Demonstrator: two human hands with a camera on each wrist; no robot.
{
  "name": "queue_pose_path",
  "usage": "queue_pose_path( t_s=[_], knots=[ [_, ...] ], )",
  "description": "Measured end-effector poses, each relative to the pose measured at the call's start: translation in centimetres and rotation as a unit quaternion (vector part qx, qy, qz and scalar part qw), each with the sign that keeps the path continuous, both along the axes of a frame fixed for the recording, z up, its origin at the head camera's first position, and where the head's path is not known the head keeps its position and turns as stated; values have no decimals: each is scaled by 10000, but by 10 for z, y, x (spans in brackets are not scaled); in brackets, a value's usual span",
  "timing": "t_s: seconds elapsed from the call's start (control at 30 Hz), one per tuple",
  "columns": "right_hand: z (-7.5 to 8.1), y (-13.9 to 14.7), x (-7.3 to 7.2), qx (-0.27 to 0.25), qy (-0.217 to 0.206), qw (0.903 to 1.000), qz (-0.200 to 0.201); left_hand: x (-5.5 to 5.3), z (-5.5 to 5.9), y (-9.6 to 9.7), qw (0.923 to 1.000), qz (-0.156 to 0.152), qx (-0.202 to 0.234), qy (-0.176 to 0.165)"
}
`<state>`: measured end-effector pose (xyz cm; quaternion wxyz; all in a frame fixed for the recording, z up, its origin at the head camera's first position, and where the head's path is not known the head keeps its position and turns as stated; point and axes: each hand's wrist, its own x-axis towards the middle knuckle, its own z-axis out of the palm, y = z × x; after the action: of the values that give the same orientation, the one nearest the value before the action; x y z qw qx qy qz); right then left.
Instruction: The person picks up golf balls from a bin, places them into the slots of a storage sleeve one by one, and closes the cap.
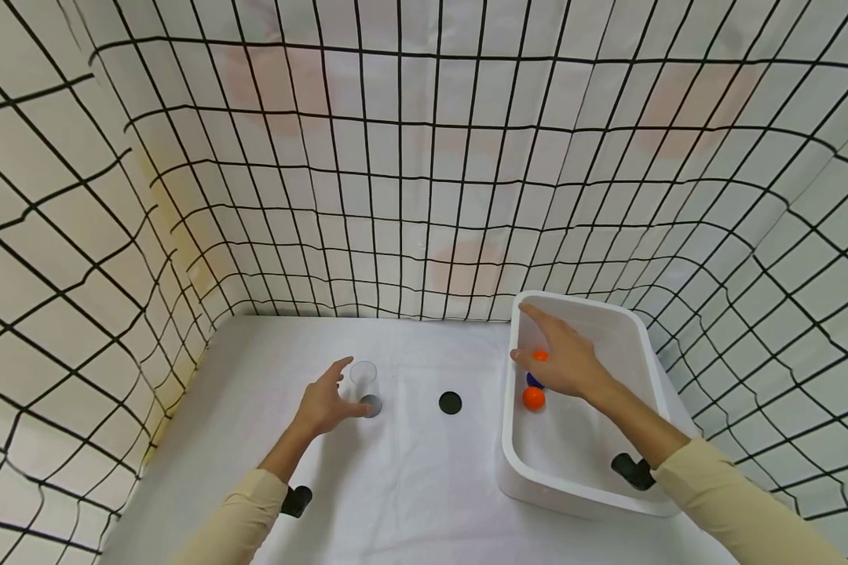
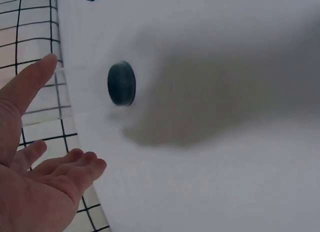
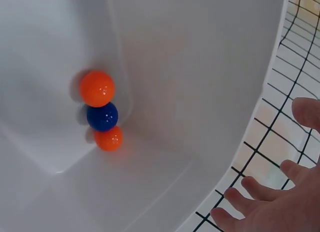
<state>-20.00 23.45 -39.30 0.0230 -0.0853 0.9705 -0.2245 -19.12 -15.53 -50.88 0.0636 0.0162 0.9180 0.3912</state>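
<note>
In the head view a clear cylinder [image 1: 363, 375] with a grey round base [image 1: 371, 406] stands on the white table. My left hand [image 1: 327, 400] is just to its left, thumb and fingers spread apart. The left wrist view shows the base [image 2: 121, 83] as a dark disc, and the clear walls are barely visible. Over the white tub [image 1: 509, 408] hovers my right hand [image 1: 565, 357], its fingers spread and holding nothing. Below it lie two orange balls, the nearer orange ball [image 1: 533, 399] and the farther orange ball [image 1: 540, 355], with a blue ball [image 3: 102, 117] between them.
A black disc [image 1: 450, 402] lies on the table [image 1: 424, 471] between the cylinder and the tub. Black netting [image 1: 399, 184] over white sheets surrounds the table at the back and both sides. Dark wrist-worn devices show at the left wrist [image 1: 296, 501] and right wrist [image 1: 632, 472].
</note>
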Motion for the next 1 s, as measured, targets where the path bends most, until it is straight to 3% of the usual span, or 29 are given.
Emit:
queue_pose_path(
  t_s=[0.33,0.6,1.0],
  knots=[
    [1,-12,4,-239,21,9994,267,-1,-17,7,9991,260,228,254],
    [2,-22,6,-335,20,9981,507,-3,-18,14,9980,413,481,43],
    [-1,-21,7,-252,-119,9989,372,-7,-12,19,9962,622,596,119]
  ],
)
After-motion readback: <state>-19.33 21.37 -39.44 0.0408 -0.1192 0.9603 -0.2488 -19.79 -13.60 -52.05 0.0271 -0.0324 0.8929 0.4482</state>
